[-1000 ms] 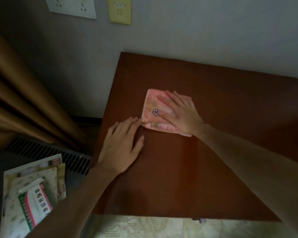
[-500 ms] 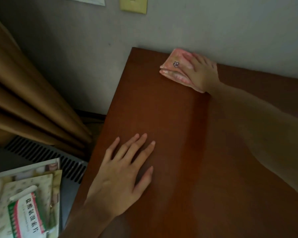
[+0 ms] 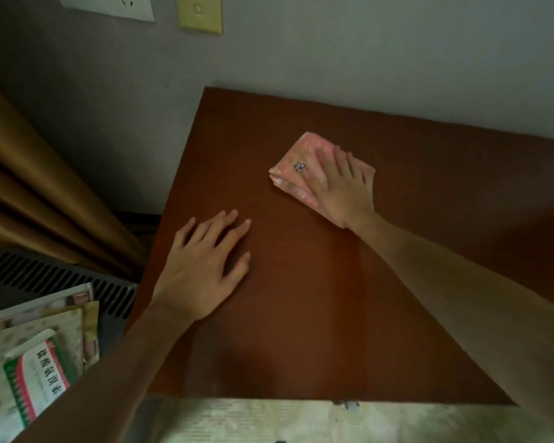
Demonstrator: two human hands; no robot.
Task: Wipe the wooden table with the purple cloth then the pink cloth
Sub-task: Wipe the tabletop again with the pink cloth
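**Pink cloth swept back from the wall edge**

The left hand [image 3: 202, 266] lies flat, fingers spread, bracing on the smooth wooden table [image 3: 317, 314]. To its right, the right hand [image 3: 343, 190] presses the folded, soft pink cloth [image 3: 296, 167] under straight fingers, now pulled nearer: the pink pass continues. No purple cloth is visible.

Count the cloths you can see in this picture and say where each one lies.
1. The pink cloth lies folded on the wooden table, toward its far side, pressed flat under the right hand. No purple cloth shows; it may be out of view.
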